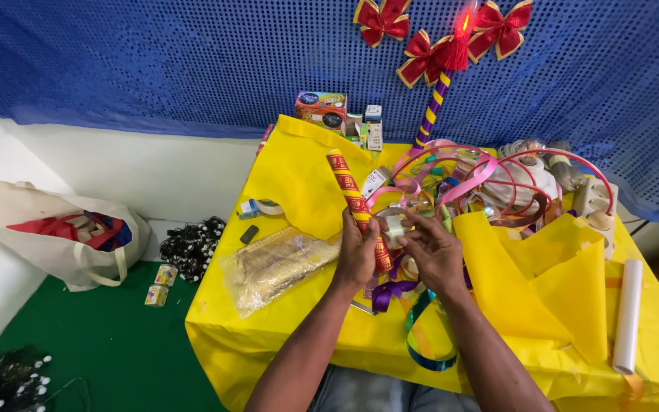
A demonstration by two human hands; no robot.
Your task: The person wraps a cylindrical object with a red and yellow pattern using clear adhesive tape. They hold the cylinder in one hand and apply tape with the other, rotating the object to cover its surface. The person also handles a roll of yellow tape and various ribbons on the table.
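Observation:
My left hand grips a stick wrapped in red and gold patterned ribbon, which leans up and to the left over the yellow-covered table. My right hand is beside it, fingers pinched at a roll of clear tape between the two hands. Purple and blue-green ribbons trail under my hands toward the table's front edge.
A clear bag of gold trim lies left of my hands. Folded yellow paper and a white paper roll lie right. Pink hoops, small boxes and a purple-yellow wand stand behind. A cloth bag sits on the green floor.

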